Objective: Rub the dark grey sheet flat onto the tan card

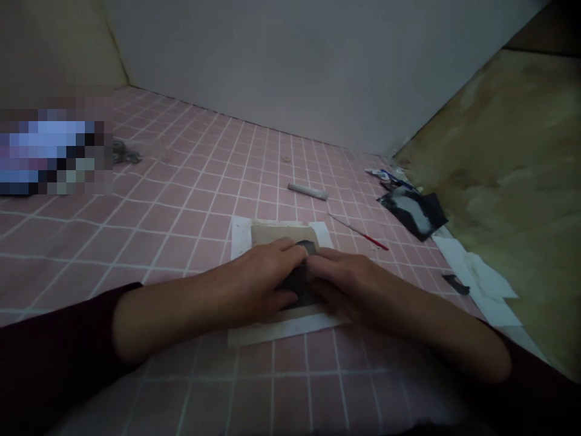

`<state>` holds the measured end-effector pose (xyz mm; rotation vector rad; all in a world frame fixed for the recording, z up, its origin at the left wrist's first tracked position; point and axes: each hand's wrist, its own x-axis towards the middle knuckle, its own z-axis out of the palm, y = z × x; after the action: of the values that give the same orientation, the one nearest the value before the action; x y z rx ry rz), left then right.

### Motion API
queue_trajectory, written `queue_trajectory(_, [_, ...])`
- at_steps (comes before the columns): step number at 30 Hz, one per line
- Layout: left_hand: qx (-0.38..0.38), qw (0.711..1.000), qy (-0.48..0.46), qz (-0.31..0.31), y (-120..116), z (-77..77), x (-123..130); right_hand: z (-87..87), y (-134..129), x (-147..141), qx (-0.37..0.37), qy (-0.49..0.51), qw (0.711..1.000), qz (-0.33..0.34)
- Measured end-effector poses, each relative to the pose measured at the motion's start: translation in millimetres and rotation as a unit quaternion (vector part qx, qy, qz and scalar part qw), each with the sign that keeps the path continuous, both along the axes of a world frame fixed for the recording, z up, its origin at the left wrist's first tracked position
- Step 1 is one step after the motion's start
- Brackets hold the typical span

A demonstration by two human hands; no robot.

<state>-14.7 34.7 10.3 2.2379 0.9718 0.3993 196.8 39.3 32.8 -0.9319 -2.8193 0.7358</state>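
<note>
A dark grey, flat piece lies under and between my two hands, over a beige board. Beneath the board is a white sheet on the pink checked cloth. My left hand grips the dark piece from the left, thumb and fingers on it. From the right, my right hand holds the same piece with bent fingers. The fingertips of both hands nearly meet at its upper part. Parts of the piece are hidden by the fingers.
Beyond the board lie a grey tube and a thin tool with a red handle. At the right are a black sheet with a pale patch, white papers and a small black scrap. A blurred screen stands left.
</note>
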Motion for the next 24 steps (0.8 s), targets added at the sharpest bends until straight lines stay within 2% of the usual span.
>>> queue_trajectory(3, [-0.02,1.0,0.009,-0.006,0.6,1.4,-0.4,1.9,3.0,1.5,0.013,-0.014,1.0,-0.012])
queue_trajectory(8, [-0.018,1.0,-0.001,0.008,2.1,2.5,-0.1,-10.3,-4.5,-8.4,0.042,0.098,0.994,-0.001])
queue_trajectory(13, [-0.039,0.999,0.037,0.008,1.4,8.2,0.9,-1.9,-2.0,6.3,0.02,0.004,0.999,-0.039])
queue_trajectory(15, [-0.046,0.998,0.047,0.008,1.1,9.9,0.9,1.6,-4.1,7.7,0.019,0.002,0.999,-0.046])
queue_trajectory(19, [-0.036,0.999,0.029,0.005,2.0,9.0,-0.7,3.1,-13.8,1.4,-0.008,0.028,1.0,-0.002])
queue_trajectory(24, [-0.041,0.998,0.042,-0.014,5.1,8.3,-2.8,2.4,-18.5,0.9,-0.012,-0.035,0.998,-0.044])
